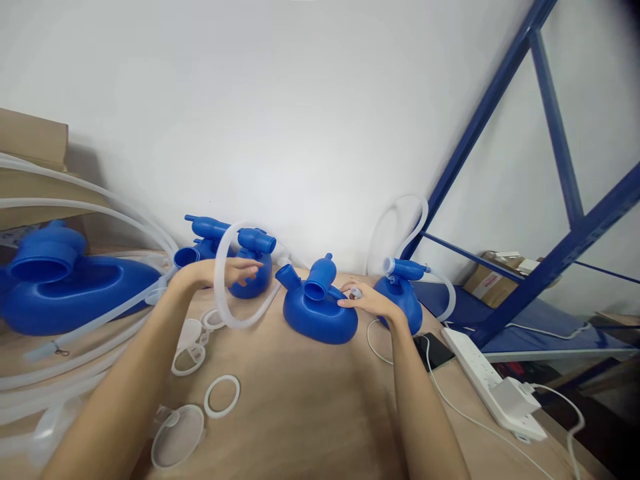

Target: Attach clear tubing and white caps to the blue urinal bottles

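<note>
In the head view my left hand [244,270] reaches out with its fingers extended, in front of a blue bottle [253,287] at the back; whether it touches the bottle I cannot tell. A translucent hose [223,293] loops across in front of my left wrist. My right hand [369,298] rests its fingertips on the right side of a blue plastic urinal bottle [320,320] with a spout and a blue bulb-shaped cap piece. A small whitish plastic piece [356,293] sits between the curled fingers of that hand.
More blue bottles stand at far left [100,287] and right [403,303], with hoses. White rings [222,397] and a round lid [178,437] lie on the table. A phone [434,351], power strip [493,387] and cables lie right, beside a blue metal rack [555,247]. Cardboard boxes [33,140] stand left.
</note>
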Available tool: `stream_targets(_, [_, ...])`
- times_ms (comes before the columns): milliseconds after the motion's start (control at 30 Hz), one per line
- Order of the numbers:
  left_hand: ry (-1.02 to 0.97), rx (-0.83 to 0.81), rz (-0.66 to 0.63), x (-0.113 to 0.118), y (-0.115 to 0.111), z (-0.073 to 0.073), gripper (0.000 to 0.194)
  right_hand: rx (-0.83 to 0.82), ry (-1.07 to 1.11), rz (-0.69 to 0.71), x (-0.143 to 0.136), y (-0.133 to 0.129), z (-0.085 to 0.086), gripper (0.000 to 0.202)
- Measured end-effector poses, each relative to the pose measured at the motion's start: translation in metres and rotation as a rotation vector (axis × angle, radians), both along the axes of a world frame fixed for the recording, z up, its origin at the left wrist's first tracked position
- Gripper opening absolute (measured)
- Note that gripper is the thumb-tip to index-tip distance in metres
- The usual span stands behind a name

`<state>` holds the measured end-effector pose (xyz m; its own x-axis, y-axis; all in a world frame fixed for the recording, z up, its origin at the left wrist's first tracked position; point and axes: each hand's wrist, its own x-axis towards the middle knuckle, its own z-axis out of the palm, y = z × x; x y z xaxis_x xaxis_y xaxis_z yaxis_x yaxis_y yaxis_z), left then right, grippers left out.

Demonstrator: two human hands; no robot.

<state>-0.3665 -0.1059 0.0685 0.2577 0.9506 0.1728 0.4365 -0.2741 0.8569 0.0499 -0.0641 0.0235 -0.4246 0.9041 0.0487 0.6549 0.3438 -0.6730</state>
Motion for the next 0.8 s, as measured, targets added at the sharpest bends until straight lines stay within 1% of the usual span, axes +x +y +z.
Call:
stream_targets(67, [-0.145,-0.241,0.023,-0.014,-0.002,0.007,0.054,0.004,0.0,-0.016,-0.001,0.0,-0.001,0.047])
stream_targets(100, [-0.261,-0.282,0.05,-0.018,-0.003,0.011,0.058,0.006,0.009,-0.03,-0.001,0.0,-0.002,0.048])
stream_targets(167, [-0.489,-0.298,0.076,-0.019,-0.004,0.019,0.062,0.014,0.036,-0.068,-0.003,0.001,-0.004,0.048])
stream_targets(200, [-0.575,-0.286,0.081,-0.017,-0.004,0.022,0.061,0.021,0.048,-0.084,-0.005,0.001,-0.005,0.048])
stream_targets(267, [-0.669,-0.241,0.108,-0.009,-0.004,0.026,0.054,0.052,0.059,-0.101,-0.008,0.002,-0.006,0.047])
stream_targets(333, [-0.633,-0.144,0.139,0.004,-0.005,0.028,0.043,0.103,0.049,-0.089,-0.01,0.003,-0.007,0.045])
stream_targets(400, [-0.545,0.002,0.151,0.018,-0.007,0.029,0.038,0.157,0.026,-0.072,-0.011,0.004,-0.006,0.045])
stream_targets(500, [-0.452,0.205,0.089,0.04,-0.013,0.032,0.038,0.179,-0.006,-0.068,-0.012,0.004,-0.004,0.048])
stream_targets(567, [-0.405,0.288,0.036,0.052,-0.017,0.032,0.042,0.186,-0.008,-0.029,-0.013,0.002,-0.002,0.05])
stream_targets(633, [-0.336,0.299,-0.001,0.062,-0.021,0.031,0.05,0.203,0.016,0.043,-0.014,0.0,0.0,0.052])
stream_targets(700, [-0.234,0.239,-0.06,0.07,-0.024,0.027,0.057,0.225,0.045,0.072,-0.014,0.0,-0.002,0.054])
stream_targets(733, [-0.17,0.204,-0.122,0.074,-0.025,0.025,0.057,0.235,0.046,0.053,-0.013,0.001,-0.004,0.055])
stream_targets(800, [-0.019,0.175,-0.3,0.079,-0.028,0.022,0.047,0.237,0.044,-0.035,-0.006,0.006,-0.012,0.059])
